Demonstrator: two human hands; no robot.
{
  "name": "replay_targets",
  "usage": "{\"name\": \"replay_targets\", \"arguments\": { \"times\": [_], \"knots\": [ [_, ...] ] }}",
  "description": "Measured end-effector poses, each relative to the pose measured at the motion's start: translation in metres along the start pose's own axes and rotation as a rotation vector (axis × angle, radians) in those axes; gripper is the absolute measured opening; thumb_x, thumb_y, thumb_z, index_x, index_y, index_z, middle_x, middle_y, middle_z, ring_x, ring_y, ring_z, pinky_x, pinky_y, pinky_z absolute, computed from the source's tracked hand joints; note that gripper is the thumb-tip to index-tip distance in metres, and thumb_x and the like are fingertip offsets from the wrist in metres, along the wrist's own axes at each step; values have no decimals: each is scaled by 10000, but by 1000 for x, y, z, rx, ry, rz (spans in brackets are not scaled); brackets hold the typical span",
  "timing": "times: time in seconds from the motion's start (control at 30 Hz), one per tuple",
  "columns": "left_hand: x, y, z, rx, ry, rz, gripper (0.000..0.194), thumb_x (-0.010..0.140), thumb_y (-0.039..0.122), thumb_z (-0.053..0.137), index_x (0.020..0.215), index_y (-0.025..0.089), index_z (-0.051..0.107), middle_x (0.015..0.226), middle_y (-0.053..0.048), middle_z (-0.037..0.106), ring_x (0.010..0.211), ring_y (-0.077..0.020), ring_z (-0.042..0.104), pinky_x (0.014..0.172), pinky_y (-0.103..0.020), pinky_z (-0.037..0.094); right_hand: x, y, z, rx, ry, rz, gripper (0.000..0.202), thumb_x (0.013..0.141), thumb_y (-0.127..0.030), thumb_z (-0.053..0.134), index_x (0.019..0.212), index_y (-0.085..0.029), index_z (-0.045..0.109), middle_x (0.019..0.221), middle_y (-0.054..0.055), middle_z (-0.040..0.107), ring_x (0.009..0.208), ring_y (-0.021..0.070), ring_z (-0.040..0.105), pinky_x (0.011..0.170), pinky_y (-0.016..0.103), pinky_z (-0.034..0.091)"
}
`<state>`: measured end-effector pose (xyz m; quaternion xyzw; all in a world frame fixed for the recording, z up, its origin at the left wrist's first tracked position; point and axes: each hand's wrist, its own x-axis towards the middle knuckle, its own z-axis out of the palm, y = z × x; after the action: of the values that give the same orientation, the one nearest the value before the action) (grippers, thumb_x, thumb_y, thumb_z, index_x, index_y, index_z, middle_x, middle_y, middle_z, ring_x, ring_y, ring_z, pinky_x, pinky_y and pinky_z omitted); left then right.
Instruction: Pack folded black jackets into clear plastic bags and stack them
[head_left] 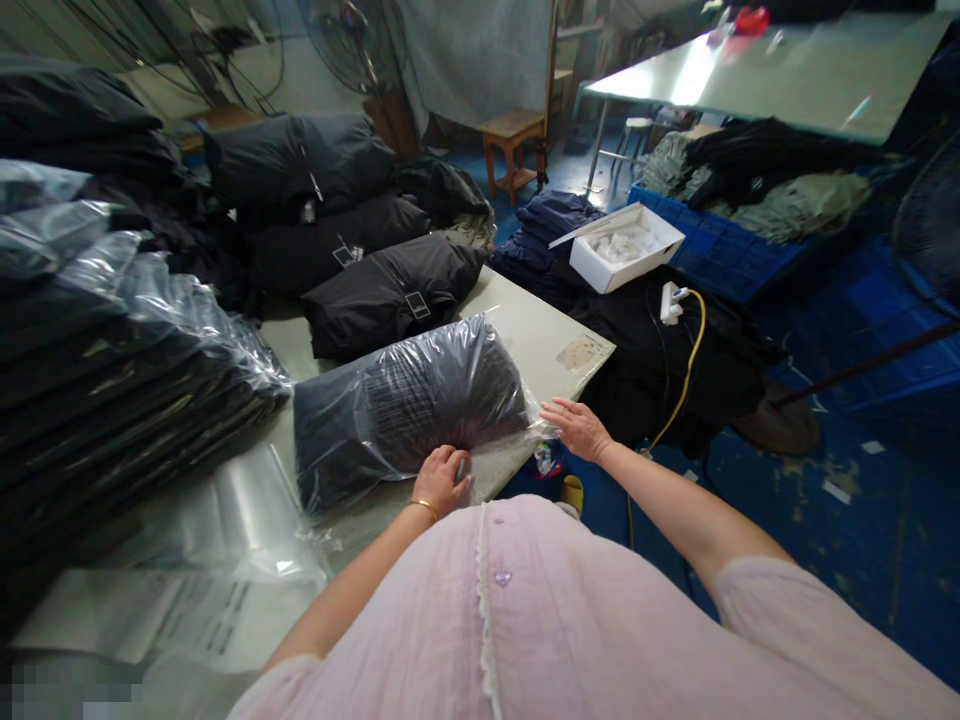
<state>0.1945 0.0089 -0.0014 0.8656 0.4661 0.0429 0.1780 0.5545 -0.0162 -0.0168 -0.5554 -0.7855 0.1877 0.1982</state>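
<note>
A folded dark garment in a clear plastic bag (409,405) lies on the pale table (540,340) in front of me. My left hand (441,478), with a thin bracelet at the wrist, presses on the bag's near edge with curled fingers. At the bag's right end, by the table's edge, my right hand (576,428) lies flat with fingers spread, touching the loose plastic.
Unbagged dark garments (390,290) are piled behind the bag. A tall stack of bagged garments (112,370) stands at left, with empty plastic bags (247,510) below it. To the right are a white box (626,245), a power strip with yellow cable (673,302), and blue crates (720,250).
</note>
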Motion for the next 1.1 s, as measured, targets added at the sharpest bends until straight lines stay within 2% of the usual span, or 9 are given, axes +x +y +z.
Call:
{"name": "replay_targets", "arguments": {
  "times": [0.07, 0.17, 0.27, 0.33, 0.47, 0.6, 0.73, 0.9, 1.1],
  "knots": [
    [-1, -1, 0, 2, 2, 6, 357, 790, 354, 632, 1131, 251, 614, 1086, -60, 551, 1052, -228, 491, 987, -378, 397, 6, 1, -3, 81, -55, -12, 473, 845, -104, 533, 1269, -298, 617, 1393, -6, 554, 1405, 217, 334, 1148, 454, 260],
    [-2, -3, 2, 3, 3, 39, 332, 814, 341, 611, 1132, 248, 635, 1115, -73, 577, 1055, -229, 504, 988, -386, 411, 15, 7, -5, 214, -104, -33, 359, 829, -120, 602, 1100, -332, 707, 1248, -21, 663, 1386, 212, 374, 1149, 454, 254],
    [-2, -7, 4, 5, 20, 61, 290, 865, 249, 530, 1123, 236, 662, 1133, -84, 610, 1058, -220, 525, 991, -376, 422, 23, 17, -4, 234, -90, -31, 252, 814, -144, 634, 939, -329, 751, 1092, -8, 729, 1313, 220, 472, 1112, 434, 315],
    [-1, -9, 6, -5, 31, 48, 289, 887, 204, 483, 1093, 236, 682, 1109, -80, 636, 1043, -209, 546, 977, -360, 436, 27, 24, -3, 234, -63, -3, 214, 813, -172, 640, 903, -322, 762, 1036, 8, 739, 1240, 225, 541, 1067, 411, 376],
    [1, -12, 5, -22, 35, 1, 289, 916, 202, 456, 1079, 250, 689, 1076, -56, 667, 1013, -187, 579, 936, -318, 458, 32, 31, 3, 350, -43, 121, 161, 765, -203, 687, 860, -294, 780, 982, 33, 739, 1180, 227, 585, 1029, 371, 427],
    [1, -13, 1, -26, 28, -9, 310, 940, 212, 420, 1109, 264, 675, 1087, -37, 656, 1004, -162, 593, 917, -279, 465, 32, 26, 9, 518, 47, 330, 138, 722, -237, 729, 848, -251, 784, 1084, 73, 707, 1225, 236, 549, 1044, 364, 412],
    [3, -14, -3, -30, 64, -46, 329, 958, 247, 386, 1099, 276, 682, 1120, -34, 628, 964, -143, 612, 882, -254, 476, 33, 15, 13, 670, 173, 401, 116, 790, -321, 671, 806, -257, 767, 957, 54, 725, 1242, 242, 519, 1046, 379, 392],
    [10, -12, -9, -143, 24, -35, 330, 967, 333, 394, 1054, 272, 706, 1041, -17, 692, 922, -137, 638, 834, -243, 489, 37, 12, 18, 554, 248, 417, 250, 851, -391, 564, 691, -252, 696, 763, 18, 693, 894, 214, 624, 902, 339, 450],
    [15, -1, -10, -259, 12, -25, 336, 944, 417, 442, 943, 269, 744, 1020, -15, 735, 924, -146, 665, 838, -252, 501, 31, 17, 21, 300, 305, 512, 304, 902, -381, 464, 738, -239, 677, 827, 29, 697, 927, 203, 596, 916, 302, 395]
  ]
}}
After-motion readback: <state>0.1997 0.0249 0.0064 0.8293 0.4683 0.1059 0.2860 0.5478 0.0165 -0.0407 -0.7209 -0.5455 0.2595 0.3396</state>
